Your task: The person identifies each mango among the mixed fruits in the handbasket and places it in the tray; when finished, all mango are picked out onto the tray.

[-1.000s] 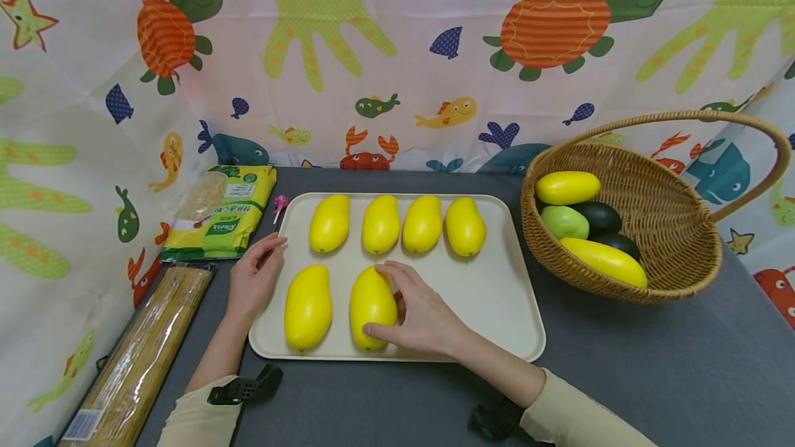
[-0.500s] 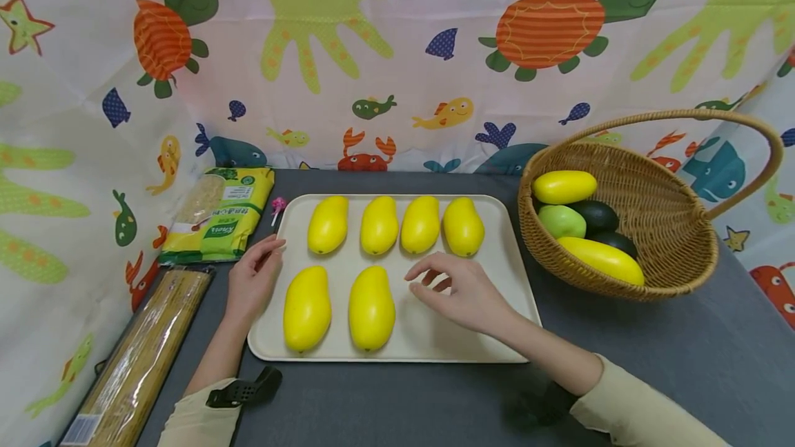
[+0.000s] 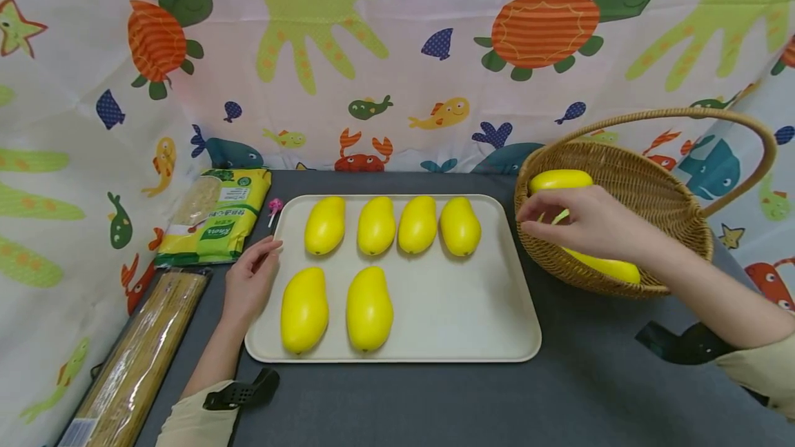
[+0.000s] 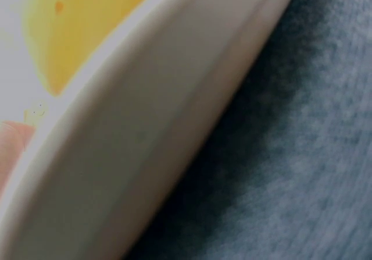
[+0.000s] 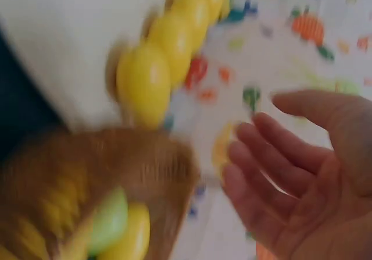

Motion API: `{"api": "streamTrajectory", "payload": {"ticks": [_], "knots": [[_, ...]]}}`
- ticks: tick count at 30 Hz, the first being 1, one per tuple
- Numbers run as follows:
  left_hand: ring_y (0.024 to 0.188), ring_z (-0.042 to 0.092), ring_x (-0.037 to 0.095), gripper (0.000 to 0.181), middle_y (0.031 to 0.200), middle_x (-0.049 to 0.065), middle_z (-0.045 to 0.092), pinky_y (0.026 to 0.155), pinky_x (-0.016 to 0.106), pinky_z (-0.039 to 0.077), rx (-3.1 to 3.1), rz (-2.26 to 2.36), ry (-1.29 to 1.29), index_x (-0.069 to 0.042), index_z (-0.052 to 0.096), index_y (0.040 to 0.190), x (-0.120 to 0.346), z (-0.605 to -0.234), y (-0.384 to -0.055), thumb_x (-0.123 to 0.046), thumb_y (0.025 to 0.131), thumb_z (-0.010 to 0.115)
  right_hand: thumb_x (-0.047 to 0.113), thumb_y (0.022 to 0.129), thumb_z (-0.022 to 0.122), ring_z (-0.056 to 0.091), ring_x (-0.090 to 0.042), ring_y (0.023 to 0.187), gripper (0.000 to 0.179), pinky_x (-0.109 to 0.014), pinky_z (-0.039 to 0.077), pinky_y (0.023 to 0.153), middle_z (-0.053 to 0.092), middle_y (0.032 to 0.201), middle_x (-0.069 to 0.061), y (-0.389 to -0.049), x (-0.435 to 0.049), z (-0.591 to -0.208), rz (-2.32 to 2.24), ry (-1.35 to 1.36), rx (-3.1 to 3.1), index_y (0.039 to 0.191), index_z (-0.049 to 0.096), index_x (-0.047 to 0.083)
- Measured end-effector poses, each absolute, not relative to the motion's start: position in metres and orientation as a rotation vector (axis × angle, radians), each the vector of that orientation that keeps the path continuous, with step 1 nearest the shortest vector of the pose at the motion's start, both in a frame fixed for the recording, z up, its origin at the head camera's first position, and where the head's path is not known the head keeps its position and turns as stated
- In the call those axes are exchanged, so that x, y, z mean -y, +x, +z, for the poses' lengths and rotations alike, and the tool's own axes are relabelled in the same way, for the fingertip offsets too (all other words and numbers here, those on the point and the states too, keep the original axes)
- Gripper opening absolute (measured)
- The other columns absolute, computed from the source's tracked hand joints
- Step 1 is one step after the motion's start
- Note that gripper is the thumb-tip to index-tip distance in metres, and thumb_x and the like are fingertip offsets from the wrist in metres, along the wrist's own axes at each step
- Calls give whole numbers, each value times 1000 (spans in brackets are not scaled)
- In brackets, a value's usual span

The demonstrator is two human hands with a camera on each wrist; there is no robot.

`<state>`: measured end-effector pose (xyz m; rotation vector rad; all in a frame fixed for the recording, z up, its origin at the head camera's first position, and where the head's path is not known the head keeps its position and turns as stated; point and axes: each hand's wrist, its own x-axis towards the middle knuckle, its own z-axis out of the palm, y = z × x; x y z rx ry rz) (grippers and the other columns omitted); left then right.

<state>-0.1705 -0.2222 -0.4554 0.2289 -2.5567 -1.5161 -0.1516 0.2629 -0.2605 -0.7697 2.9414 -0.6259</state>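
Observation:
My left hand (image 3: 250, 283) rests at the left rim of a cream tray (image 3: 459, 309), its fingers loosely bent over the edge. In the left wrist view, one fingertip (image 4: 13, 146) shows inside the rim. Several yellow mangoes stand in two rows on the tray; the front row holds two, including one mango (image 3: 369, 309). My right hand (image 3: 599, 223) hangs over the wicker basket (image 3: 664, 192) with nothing in its grasp, fingers spread and slightly curved. Beneath it show a yellow fruit (image 3: 561, 179) and a longer yellow fruit (image 3: 605, 266). A green fruit (image 5: 108, 222) appears in the right wrist view.
A yellow-green food packet (image 3: 214, 216) and a long clear pack of dry noodles (image 3: 139, 357) lie left of the tray. A pink lollipop (image 3: 275, 207) is near the tray's corner. The basket's handle (image 3: 745, 123) arches upward; a printed cloth (image 3: 397, 54) hangs behind.
My right hand has let go of the second front-row mango and moved right, across the tray, to above the basket. The left hand has stayed at the tray's rim.

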Motion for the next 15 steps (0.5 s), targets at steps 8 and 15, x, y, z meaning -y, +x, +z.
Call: {"api": "streamTrajectory", "payload": {"ticks": [8,15], "knots": [[130,46,18,35,145,-3,48,103,37,43,2567,-1510,248,-15,64,130,223,-453,-170,-31,101,52,38,90,69,59,-13,84,43,-32,52,70,65,98,3,-182,-330,-252,-275,-524,-2698,118,65,5],[130,46,16,35,145,-4,48,100,28,43,2555,-1526,238,-16,64,130,222,-454,-170,-32,101,53,43,88,68,57,-27,102,66,-49,52,84,61,116,-8,-198,-360,-267,-214,-461,-2370,129,53,-6]]}}
